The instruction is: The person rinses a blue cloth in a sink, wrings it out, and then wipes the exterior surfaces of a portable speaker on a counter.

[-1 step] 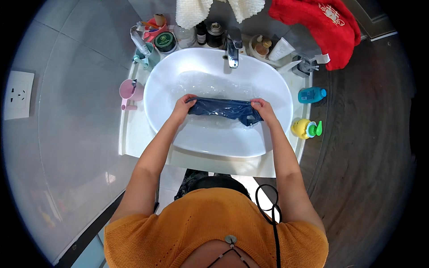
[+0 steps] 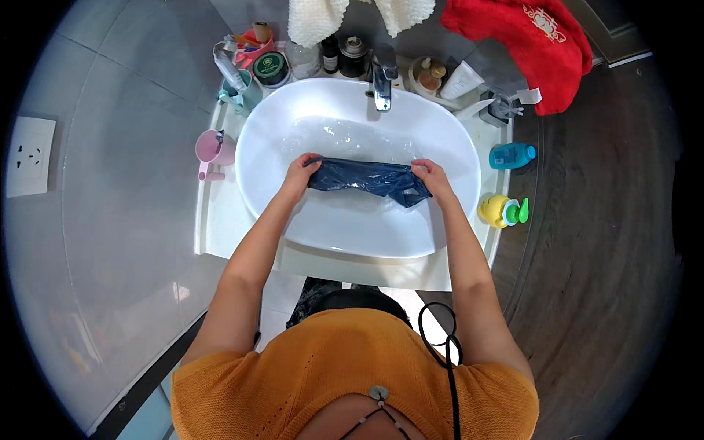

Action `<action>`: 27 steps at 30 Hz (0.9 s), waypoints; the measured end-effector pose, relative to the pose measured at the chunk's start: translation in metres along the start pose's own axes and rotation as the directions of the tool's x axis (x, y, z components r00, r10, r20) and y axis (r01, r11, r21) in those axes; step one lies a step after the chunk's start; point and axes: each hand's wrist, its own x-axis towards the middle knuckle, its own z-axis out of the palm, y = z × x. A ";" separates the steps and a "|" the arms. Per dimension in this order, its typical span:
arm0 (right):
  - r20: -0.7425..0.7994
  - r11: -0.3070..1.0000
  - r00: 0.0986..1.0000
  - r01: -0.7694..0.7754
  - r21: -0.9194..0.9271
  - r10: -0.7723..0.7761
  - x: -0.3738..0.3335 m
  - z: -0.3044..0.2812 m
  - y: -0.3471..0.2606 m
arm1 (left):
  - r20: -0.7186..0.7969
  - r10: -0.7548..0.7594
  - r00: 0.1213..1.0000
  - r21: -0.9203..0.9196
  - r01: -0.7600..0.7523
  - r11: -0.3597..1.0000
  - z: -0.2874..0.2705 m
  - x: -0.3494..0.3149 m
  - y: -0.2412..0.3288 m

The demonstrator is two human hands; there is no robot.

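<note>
A soaked dark blue cloth (image 2: 363, 178) is stretched sideways over the water in the white washbasin (image 2: 345, 246). My left hand (image 2: 302, 174) pinches its left end between thumb and fingers. At the other end my right hand (image 2: 431, 178) grips the upper corner, while a loose flap hangs down beside it. The cloth's lower part droops towards the water; how much of it is under the surface is hard to tell. What kind of cloth item it is does not show.
Behind the basin rises a tap (image 2: 382, 81), flanked by jars and bottles. A pink cup (image 2: 213, 149) stands left. On the right are a blue bottle (image 2: 511, 156) and a yellow pump bottle (image 2: 499, 211). A red towel (image 2: 528, 44) hangs at the back right.
The cloth's top edge is slightly higher at the left, and the ripples on the water look different. Both hands keep their hold in nearly the same place.
</note>
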 end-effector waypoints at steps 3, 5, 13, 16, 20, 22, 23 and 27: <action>-0.125 0.977 0.987 0.076 -0.201 -0.102 0.013 0.003 0.001 | -0.047 0.160 0.986 0.351 -0.134 0.927 -0.002 0.012 -0.001; -0.165 0.895 0.946 0.195 -0.401 -0.280 0.014 0.007 0.004 | 0.066 0.335 0.940 0.703 -0.282 0.653 -0.004 0.013 -0.008; 0.186 0.509 0.882 0.409 -0.758 -0.433 -0.042 0.079 -0.027 | 0.310 0.254 0.916 0.946 -0.324 0.011 0.014 -0.007 -0.024; 0.356 0.465 0.841 0.526 -0.712 -0.407 -0.043 0.085 -0.004 | 0.200 0.274 0.941 0.952 -0.252 0.171 0.012 -0.007 -0.033; -0.226 0.839 0.922 0.159 -0.521 -0.315 -0.030 0.100 0.007 | 0.033 0.030 0.999 0.311 -0.039 0.950 0.012 0.006 -0.056; -0.211 0.914 0.936 0.196 -0.355 -0.283 -0.030 0.119 -0.008 | 0.217 -0.175 0.960 -0.372 0.247 0.895 0.030 0.003 -0.058; -0.203 0.940 0.942 0.210 -0.268 -0.269 -0.031 0.127 -0.017 | 0.261 -0.213 0.942 -0.449 0.314 0.836 0.037 0.000 -0.055; 0.088 0.935 0.931 0.347 0.078 -0.353 -0.059 0.136 -0.074 | 0.348 -0.237 0.907 -0.678 0.418 0.605 0.048 0.001 -0.059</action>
